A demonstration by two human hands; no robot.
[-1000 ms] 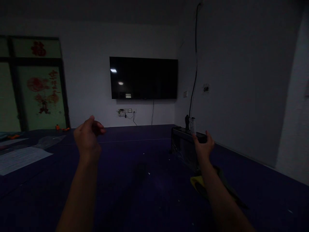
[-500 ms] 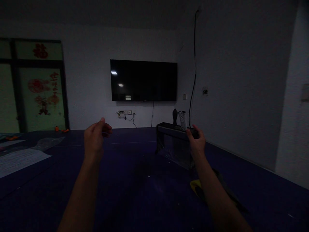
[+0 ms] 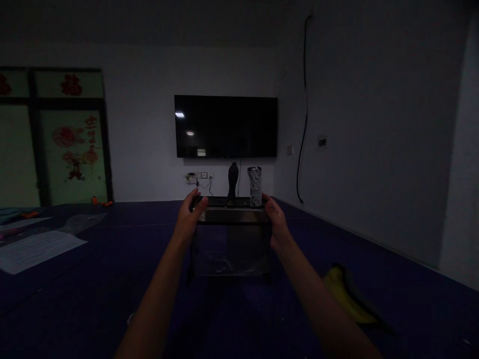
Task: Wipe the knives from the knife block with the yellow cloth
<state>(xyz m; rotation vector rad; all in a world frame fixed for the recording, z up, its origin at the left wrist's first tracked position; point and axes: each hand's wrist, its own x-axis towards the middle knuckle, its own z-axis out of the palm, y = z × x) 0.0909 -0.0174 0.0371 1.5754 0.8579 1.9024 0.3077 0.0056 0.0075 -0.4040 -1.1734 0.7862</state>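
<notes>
A dark, black-framed box (image 3: 232, 249) with a see-through, film-like front stands in the middle, facing me. My left hand (image 3: 189, 215) grips the upper left corner of its frame, thumb on top. At the upper right corner, my right hand (image 3: 277, 219) is closed on the frame, its fingertips partly hidden behind the edge. Two things stand upright on the box's top: a black vase-shaped object (image 3: 233, 180) near the middle and a grey, shiny-wrapped upright object (image 3: 255, 186) close to my right fingers. The dim light hides the box's inside.
Yellow and dark cloth (image 3: 346, 294) lies on the blue floor (image 3: 232, 319) beside my right forearm. Printed paper (image 3: 41, 249), clear plastic film (image 3: 83, 223) and small orange items (image 3: 101, 202) lie to the left. A television (image 3: 226, 127) hangs on the far wall.
Both hands have closed on the box's upper corners. The box has moved left to the centre and turned to face me, carrying the two upright objects with it.
</notes>
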